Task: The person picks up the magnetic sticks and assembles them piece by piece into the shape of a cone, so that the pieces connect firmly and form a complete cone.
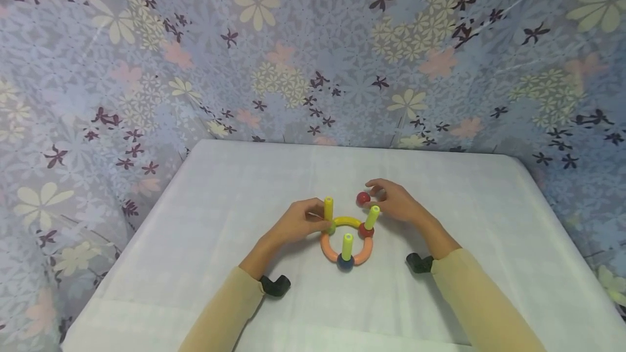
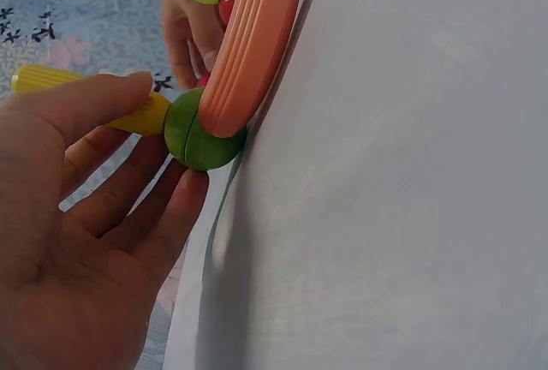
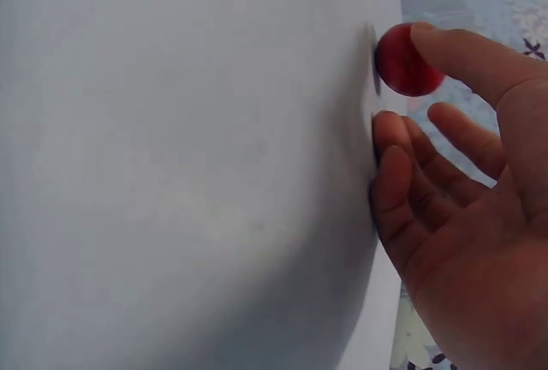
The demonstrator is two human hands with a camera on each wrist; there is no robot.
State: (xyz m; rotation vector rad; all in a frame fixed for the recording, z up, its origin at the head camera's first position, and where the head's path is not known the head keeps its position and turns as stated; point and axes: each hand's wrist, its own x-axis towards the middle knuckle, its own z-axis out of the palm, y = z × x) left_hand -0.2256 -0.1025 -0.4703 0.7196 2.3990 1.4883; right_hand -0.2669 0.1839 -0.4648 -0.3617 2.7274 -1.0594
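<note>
My left hand (image 1: pixel 303 220) holds an upright yellow stick (image 1: pixel 329 208) at the left of a toy ring, thumb on one side and fingers behind. The stick stands in a green ball (image 2: pixel 204 143), which a fingertip touches in the left wrist view. Curved orange pieces (image 1: pixel 326 247) and a yellow one (image 1: pixel 348 221) link this ball with a red ball (image 1: pixel 365 231) and a dark blue ball (image 1: pixel 345 263). Beyond the ring lies a loose red ball (image 3: pixel 409 60). My right hand (image 1: pixel 395 202) is beside it, thumb overlapping it in the right wrist view, other fingers apart from it.
Two lime-yellow sticks (image 1: pixel 347 246) rise from the red and blue balls of the ring. A white cloth (image 1: pixel 235 189) covers the table, and a floral curtain (image 1: pixel 313 69) hangs behind it. Black wrist devices (image 1: pixel 276 286) project from both sleeves.
</note>
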